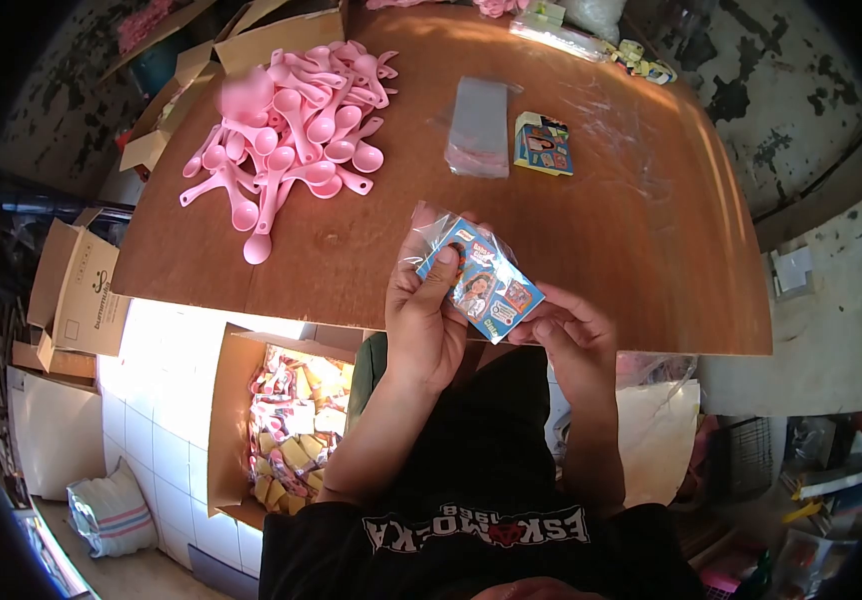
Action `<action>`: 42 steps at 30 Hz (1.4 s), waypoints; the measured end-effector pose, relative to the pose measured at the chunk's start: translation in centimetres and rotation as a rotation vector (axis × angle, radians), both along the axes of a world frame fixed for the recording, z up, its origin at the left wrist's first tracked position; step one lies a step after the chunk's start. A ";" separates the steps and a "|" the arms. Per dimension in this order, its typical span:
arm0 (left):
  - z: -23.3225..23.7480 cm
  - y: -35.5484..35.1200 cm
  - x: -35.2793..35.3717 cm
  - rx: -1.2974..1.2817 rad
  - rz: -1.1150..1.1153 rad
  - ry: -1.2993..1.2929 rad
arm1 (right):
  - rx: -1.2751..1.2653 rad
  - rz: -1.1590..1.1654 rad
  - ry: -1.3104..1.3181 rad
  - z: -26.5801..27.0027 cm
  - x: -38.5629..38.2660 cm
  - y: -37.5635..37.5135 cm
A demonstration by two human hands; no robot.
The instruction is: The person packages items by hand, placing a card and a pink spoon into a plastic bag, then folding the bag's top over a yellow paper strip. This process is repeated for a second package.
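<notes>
A blue printed card (481,290), partly inside a clear plastic bag (433,228), is held tilted over the table's front edge. My left hand (429,315) grips it from the left, thumb pressed flat on its face and fingers behind. At the card's lower right corner, my right hand (576,340) pinches the edge with bent fingers; the fingertips are partly hidden. Beyond my hands lie a stack of clear plastic bags (479,125) and, to its right, a small stack of printed cards (543,145). Many pink measuring spoons (291,150) are heaped at the table's left.
The brown wooden table (351,270) has a curved far edge. Below it, at left, an open cardboard box (231,430) holds packed pieces in pink and yellow. Another carton (76,290) stands further left, near a white sack (113,510). Bundled plastic (591,20) lies at the far edge.
</notes>
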State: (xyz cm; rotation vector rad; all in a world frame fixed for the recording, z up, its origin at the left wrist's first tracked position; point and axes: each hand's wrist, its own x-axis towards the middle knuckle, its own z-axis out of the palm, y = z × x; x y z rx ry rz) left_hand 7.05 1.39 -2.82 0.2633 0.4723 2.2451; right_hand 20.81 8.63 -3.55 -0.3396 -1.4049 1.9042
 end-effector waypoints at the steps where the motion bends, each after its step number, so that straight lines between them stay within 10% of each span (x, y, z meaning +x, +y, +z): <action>1: 0.0 0.0 0.1 0.000 0.000 0.000 | 0.001 0.033 0.005 0.3 -0.1 -0.1; 20: -1.0 -0.6 4.0 -0.130 -0.357 0.047 | 0.647 -0.351 -0.132 -0.1 -1.5 0.6; 24: -1.2 -0.8 3.6 -0.071 -0.445 0.024 | 0.206 -0.238 -0.195 0.4 -0.9 -0.4; 31: 0.9 -1.5 4.0 -0.226 -0.158 0.375 | 0.047 -0.285 -0.148 1.5 -0.7 -0.6; 42: 0.5 0.2 2.0 0.034 -0.148 0.124 | -0.149 -0.034 -0.215 1.9 -0.5 -1.5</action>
